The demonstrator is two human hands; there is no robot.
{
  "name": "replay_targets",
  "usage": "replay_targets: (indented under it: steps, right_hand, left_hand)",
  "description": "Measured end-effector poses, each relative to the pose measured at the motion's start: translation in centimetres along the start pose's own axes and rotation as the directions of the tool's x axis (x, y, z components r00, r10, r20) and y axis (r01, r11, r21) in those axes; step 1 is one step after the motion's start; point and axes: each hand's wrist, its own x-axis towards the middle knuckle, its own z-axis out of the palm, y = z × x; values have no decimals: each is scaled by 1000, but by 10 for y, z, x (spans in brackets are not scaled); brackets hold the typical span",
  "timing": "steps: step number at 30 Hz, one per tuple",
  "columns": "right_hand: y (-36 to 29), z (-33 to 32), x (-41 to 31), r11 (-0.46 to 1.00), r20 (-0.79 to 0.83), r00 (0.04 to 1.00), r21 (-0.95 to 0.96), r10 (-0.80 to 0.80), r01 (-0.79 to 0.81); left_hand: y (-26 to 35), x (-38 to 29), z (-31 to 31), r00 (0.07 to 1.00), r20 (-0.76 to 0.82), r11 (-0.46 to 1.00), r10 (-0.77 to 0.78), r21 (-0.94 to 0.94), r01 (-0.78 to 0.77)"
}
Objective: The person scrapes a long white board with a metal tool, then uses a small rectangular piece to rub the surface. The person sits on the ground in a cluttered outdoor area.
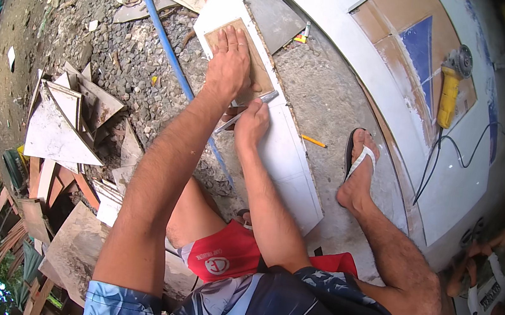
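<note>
My left hand (230, 61) presses flat on a brown rectangular board piece (263, 76), its fingers stretched towards the far end. Under that piece lies a long white panel (289, 150) with a pointed far end, rough edges and faint drawn lines. Close to the near edge of the brown piece, my right hand (252, 124) grips a slim grey metal tool (268, 96). The tool's thin end sticks out left of the hand, and my fingers hide its middle. A yellow pencil (314, 141) rests on the concrete just right of the white panel.
A yellow angle grinder (448, 95) with its cord lies on a large white panel (457, 184) at right. A blue hose (163, 33) crosses the gravel. Broken white pieces (63, 125) are heaped at left. My sandalled foot (360, 164) stands right. Another person (480, 278) is at far right.
</note>
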Motion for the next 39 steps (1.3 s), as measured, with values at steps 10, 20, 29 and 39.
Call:
replay_targets:
  steps: [10,20,29,39]
  right_hand:
    - [-20,7,4,968,69,969,69,238,-242]
    - [-16,16,-81,973,91,975,97,201,-209]
    - [-4,6,5,983,-9,991,123,136,-134]
    - [16,20,14,985,0,985,-21,173,-173]
  left_hand:
    - [-2,-1,-5,1000,25,1000,14,-7,-14]
    - [1,0,-12,996,87,999,-3,-40,7]
    - [-4,7,6,999,-8,995,34,99,-33]
    - [-2,4,1,1000,18,997,24,75,-26]
